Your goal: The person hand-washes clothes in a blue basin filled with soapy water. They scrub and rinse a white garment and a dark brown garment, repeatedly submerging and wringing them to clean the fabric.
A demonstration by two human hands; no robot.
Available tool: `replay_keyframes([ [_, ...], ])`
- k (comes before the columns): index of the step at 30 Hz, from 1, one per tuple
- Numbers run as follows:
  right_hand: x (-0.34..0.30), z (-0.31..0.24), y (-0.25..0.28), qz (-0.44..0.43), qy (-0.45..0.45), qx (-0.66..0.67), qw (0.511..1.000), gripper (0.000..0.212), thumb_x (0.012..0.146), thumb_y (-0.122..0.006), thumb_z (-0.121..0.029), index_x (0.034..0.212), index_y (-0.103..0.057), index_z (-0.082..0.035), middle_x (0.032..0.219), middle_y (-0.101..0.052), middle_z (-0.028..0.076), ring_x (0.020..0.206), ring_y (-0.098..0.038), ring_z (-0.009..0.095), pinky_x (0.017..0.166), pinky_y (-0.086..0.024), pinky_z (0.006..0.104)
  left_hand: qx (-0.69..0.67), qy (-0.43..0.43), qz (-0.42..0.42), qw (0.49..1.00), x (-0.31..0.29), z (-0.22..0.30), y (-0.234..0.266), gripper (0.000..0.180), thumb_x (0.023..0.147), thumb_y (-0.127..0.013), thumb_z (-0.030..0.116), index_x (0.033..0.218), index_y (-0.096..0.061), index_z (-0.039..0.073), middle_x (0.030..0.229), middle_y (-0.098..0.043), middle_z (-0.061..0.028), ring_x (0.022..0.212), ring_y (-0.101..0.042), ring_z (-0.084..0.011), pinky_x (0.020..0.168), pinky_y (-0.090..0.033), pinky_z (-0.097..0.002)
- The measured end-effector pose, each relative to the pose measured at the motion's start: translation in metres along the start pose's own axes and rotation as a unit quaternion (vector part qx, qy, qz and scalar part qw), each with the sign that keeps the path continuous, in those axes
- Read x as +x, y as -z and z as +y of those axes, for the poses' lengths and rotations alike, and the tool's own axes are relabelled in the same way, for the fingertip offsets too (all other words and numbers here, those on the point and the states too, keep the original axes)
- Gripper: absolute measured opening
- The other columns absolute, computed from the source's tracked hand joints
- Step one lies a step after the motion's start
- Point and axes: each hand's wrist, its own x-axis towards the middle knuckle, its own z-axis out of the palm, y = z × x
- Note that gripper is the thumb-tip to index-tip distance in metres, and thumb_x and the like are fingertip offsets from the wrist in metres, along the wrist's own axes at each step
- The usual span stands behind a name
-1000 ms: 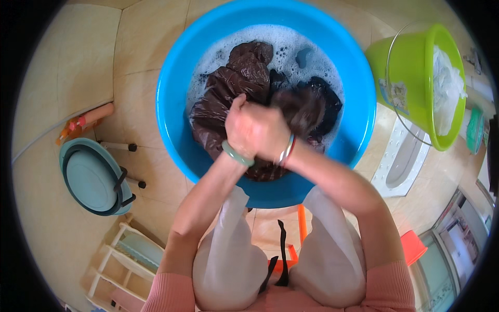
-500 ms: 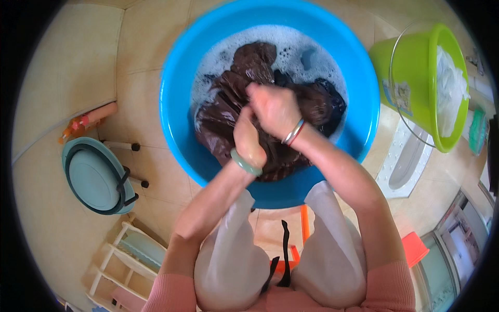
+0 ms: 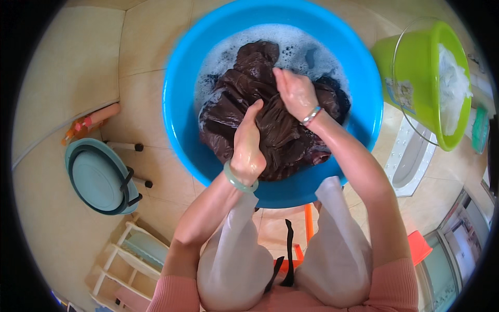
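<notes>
Toward the basin's (image 3: 364, 106) near edge I see the left hand (image 3: 248, 145) against the brown cloth (image 3: 275, 125), thumb raised, other fingers hidden; I cannot tell their grip. Farther in, toward the right edge, the right hand (image 3: 297, 96) curls its fingers at the cloth; I can't tell whether they hold it. Foam (image 3: 283, 36) lies toward the far edge.
</notes>
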Motion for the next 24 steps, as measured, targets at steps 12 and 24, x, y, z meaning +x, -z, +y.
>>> replay_keyframes([
  [12, -0.003, -0.052, 0.085, -0.018, -0.062, 0.423, 0.904, 0.037, 0.085, -0.074, -0.021, 0.115, -0.058, -0.005, 0.1, -0.064, 0.01, 0.086, -0.063, 0.019, 0.076, -0.051, 0.0293, 0.732, -0.507, -0.123, 0.438, -0.008, 0.059, 0.0, 0.034, 0.076, -0.071, 0.006, 0.11, -0.065, 0.001, 0.113, -0.065, -0.0143, 0.116, -0.057, -0.0308, 0.109, -0.032, -0.043],
  [24, -0.009, -0.022, 0.086, 0.114, -0.129, 0.411, 0.895, 0.052, 0.064, -0.06, 0.012, 0.113, -0.059, -0.002, 0.119, -0.059, 0.011, 0.114, -0.056, 0.027, 0.097, -0.045, 0.0314, -0.001, -0.233, -0.257, 0.938, 0.027, 0.054, 0.009, 0.054, 0.095, -0.048, 0.025, 0.146, -0.038, 0.012, 0.151, -0.034, -0.0084, 0.138, -0.033, -0.0255, 0.116, -0.022, -0.0392],
])
